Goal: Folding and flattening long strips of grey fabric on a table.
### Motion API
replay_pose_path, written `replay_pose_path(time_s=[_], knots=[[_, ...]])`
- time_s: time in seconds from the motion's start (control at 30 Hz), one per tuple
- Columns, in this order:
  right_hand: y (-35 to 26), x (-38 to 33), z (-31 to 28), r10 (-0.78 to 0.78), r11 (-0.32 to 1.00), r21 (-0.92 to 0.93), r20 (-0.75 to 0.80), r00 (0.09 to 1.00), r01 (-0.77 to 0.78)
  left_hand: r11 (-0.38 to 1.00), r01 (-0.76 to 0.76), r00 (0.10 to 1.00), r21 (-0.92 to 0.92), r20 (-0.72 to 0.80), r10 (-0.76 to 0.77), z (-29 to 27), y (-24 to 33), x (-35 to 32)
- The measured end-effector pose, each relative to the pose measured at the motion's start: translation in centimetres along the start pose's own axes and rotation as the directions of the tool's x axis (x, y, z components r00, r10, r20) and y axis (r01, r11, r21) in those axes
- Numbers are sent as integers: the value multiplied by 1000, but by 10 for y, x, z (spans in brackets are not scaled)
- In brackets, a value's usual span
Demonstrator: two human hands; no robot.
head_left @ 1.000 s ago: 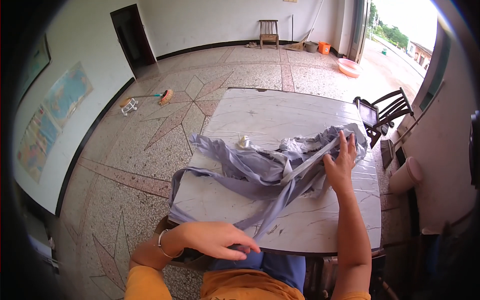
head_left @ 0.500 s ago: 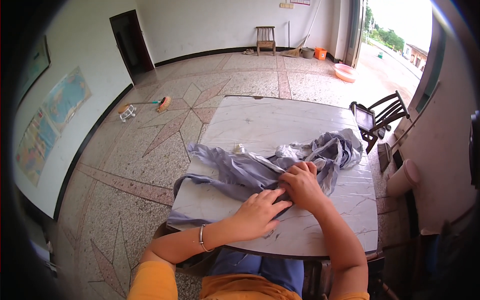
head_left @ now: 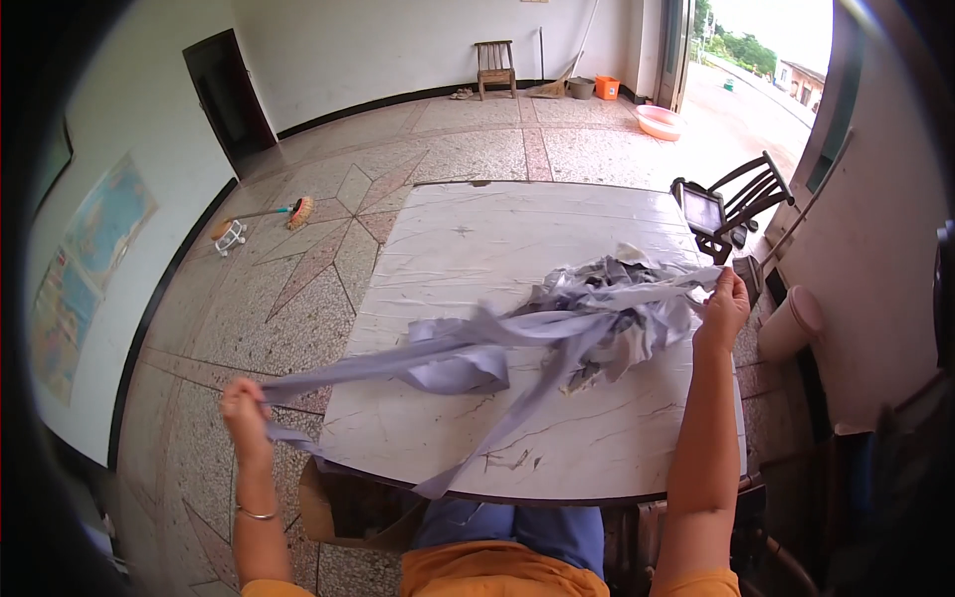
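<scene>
A tangle of grey-lavender cloth (head_left: 637, 308) with loose long strips lies across the right half of the marble-patterned table (head_left: 418, 438). My left hand (head_left: 246, 410), out past the table's left edge, is closed on the end of a cloth strip that stretches back to the heap. At the right edge, my right hand (head_left: 728, 298) pinches another end of the cloth and lifts it a little. Between the hands the strips are pulled long and partly blurred. One strip hangs toward the table's near edge.
An open cardboard box (head_left: 358, 507) stands below the table's near left. A dark chair (head_left: 731, 204) is beside the right far corner, with a pale bin (head_left: 793, 323) near the right wall. A broom head (head_left: 300, 212) lies on the floor to the left.
Both hands were together on the cloth at mid-table; now they are wide apart, left out to the left, right out to the right. The cloth is stretched between them.
</scene>
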State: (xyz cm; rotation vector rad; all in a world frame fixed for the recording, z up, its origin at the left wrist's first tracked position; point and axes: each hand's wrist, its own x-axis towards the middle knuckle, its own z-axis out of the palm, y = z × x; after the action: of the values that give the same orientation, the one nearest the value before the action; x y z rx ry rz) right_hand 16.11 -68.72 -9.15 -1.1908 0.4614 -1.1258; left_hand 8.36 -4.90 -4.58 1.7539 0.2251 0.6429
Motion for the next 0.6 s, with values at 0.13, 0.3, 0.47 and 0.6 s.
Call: replay_pose_path(time_s=[0.13,0.3,0.47,0.6], knots=[[5,4,-9,212,972,113,-56,976,-205,976,24,831,-217,-539,-140,-115,-83,44],[3,-14,11,190,979,70,43,981,-193,953,293,796,-77,-533,-288,-179,-172,1],[-13,-50,32,13,973,-213,450,893,93,976,68,991,205,-125,-43,-86,-110,-33],[-37,-95,55,-91,842,-328,696,712,429,891,-437,874,127,293,387,24,16,-56]])
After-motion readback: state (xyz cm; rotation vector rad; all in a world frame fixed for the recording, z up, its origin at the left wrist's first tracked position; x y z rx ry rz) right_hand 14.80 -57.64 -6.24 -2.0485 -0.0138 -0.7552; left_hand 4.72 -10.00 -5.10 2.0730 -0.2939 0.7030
